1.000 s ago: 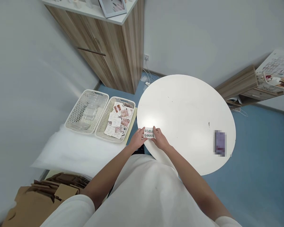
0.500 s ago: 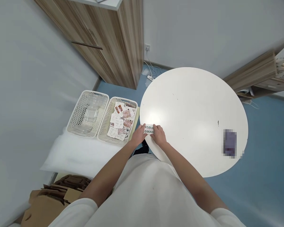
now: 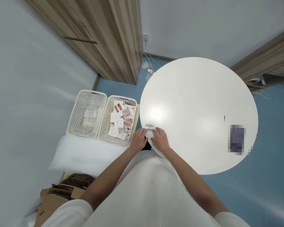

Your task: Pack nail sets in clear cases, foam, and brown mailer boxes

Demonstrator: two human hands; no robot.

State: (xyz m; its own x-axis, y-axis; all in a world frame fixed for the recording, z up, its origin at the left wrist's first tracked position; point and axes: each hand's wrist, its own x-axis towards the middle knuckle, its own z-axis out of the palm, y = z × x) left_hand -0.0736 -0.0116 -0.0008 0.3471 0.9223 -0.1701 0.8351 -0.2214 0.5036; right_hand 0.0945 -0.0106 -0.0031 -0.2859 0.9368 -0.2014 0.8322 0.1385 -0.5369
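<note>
A small white card of green press-on nails [image 3: 150, 127], two rows on it, lies at the near left edge of the round white table [image 3: 194, 94]. My left hand [image 3: 138, 139] is at the card's lower left corner, fingers forward and thumb apart. At the lower right corner, the fingertips of my right hand [image 3: 160, 139] touch or nearly touch the card. Its thumb also stands away from the fingers. Neither hand is wrapped around the card.
Left of the table, a white basket [image 3: 101, 132] holds several nail cards [image 3: 118, 123], brown and pink. Beside it, another basket [image 3: 72, 115] contains clear plastic boxes [image 3: 91, 114]. A blurred purple object [image 3: 237, 138] lies on the table's right. Flattened cardboard [image 3: 52, 201] sits lower left.
The nail card was held up between both hands; now it lies on the table. My hands have loosened and drawn slightly back toward me. The view has also shifted.
</note>
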